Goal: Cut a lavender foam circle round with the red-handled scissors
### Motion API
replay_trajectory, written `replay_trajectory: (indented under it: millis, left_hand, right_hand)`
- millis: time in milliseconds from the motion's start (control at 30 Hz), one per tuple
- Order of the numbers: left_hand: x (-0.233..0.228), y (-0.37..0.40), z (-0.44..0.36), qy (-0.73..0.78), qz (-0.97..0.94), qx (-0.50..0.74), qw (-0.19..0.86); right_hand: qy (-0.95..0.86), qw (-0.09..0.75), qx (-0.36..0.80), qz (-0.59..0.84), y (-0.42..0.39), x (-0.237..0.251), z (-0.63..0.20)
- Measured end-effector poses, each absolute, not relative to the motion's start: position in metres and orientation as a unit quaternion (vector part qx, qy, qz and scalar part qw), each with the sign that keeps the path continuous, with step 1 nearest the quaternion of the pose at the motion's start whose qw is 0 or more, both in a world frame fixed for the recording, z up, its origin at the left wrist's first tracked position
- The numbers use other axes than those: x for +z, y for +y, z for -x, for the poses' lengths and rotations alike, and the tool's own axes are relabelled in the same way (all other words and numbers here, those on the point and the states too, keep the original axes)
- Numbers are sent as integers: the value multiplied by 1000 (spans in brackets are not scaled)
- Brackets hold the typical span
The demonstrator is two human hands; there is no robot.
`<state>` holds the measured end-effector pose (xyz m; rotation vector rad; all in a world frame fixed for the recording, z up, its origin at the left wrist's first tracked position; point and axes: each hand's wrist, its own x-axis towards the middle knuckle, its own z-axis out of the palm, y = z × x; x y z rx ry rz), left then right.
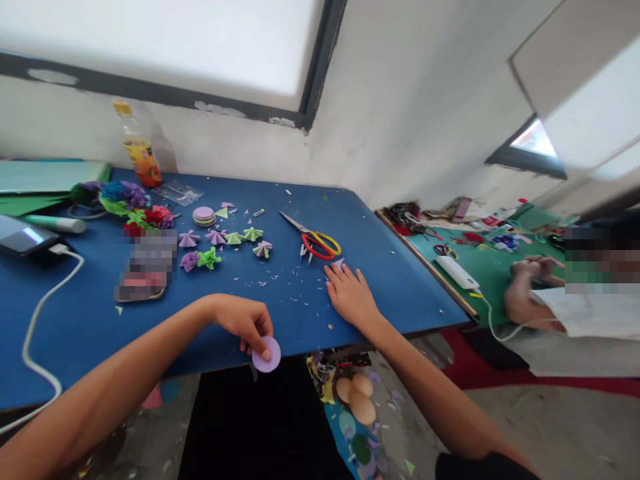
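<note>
Between thumb and fingers, my left hand [245, 323] pinches a round purple paper disc [267, 355] at the table's front edge. My right hand [351, 293] lies flat on the blue table with its fingers spread, a small purple scrap [339, 263] by its fingertips. Just beyond it rest scissors [319, 242] with red and yellow handles, blades apart. Left of the scissors sits a stack of round discs [204, 216], purple on top. Several small pleated purple and green pieces [233, 238] stand in front of the stack, and a bright green ruffled one [209, 258] lies nearer me.
A phone [147, 265] lies at left, near colourful ruffled flowers [125, 198] and a juice bottle [141, 157]. A white cable [37, 327] crosses the left side. Tiny scraps litter the middle. At right, another person's hands [533, 267] are over a green table [480, 267].
</note>
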<state>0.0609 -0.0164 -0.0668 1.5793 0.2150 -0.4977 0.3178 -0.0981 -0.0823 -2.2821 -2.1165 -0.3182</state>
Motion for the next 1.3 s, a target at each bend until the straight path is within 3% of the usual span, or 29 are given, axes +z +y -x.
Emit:
replay_trajectory:
  millis: [200,567,667,800,900,1033,1167,1300]
  left_hand:
    - [-68,-15,-59,105,-694,-232,673]
    - [-67,-15,-59,119,-681,-235,683]
    - [-68,-14,-59,125,-672,-234,691]
    - [-67,-12,-57,90,-671,-254,691]
    - [-64,-13,-55,38,-653,-303,693]
    - [-56,-18,-53,-10,-646,-328,689]
    - [-48,-23,-52,-10,-648,-328,687]
    - [-46,-23,-51,4,-647,-308,698]
  right_hand:
    - [-580,6,-111,807,-107,-84,-386]
    - [-375,-66,-152,912,-253,-45,-409]
    - [-420,44,-176,889,-230,-37,-380]
    - [-666,158,-61,726,-166,-46,-306]
    - [-801,138,19,582,-121,-60,-240]
    - [-866,42,98,489,-84,-77,-181]
    - [-819,6,130,558,-77,-85,-186]
    - [-694,16,85,715,-103,-80,-233]
